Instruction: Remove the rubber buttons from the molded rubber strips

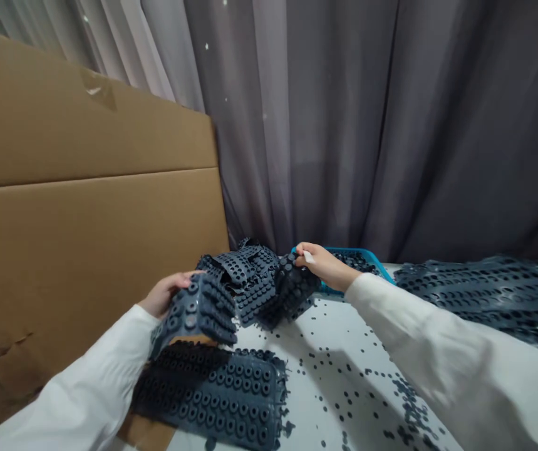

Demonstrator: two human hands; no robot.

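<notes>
My left hand (169, 293) is closed on a bent black rubber sheet (192, 310) covered in round, ring-shaped bumps, lifted above the table. In my right hand (318, 260) is another dark studded rubber sheet (294, 282), gripped by its upper edge and hanging down; something pale shows at the fingers. Below my left hand lies a stack of rubber sheets with rings (222, 388), ragged along the right edge. Between and behind both hands rises a heap of crumpled perforated rubber sheets (245, 266).
A blue tray (377, 262) with small dark pieces stands behind my right wrist. Small black discs lie scattered over the white table (313, 351). Large perforated black sheets (485, 291) lie at right. A cardboard panel (94, 225) walls the left side; a grey curtain (325, 125) hangs behind.
</notes>
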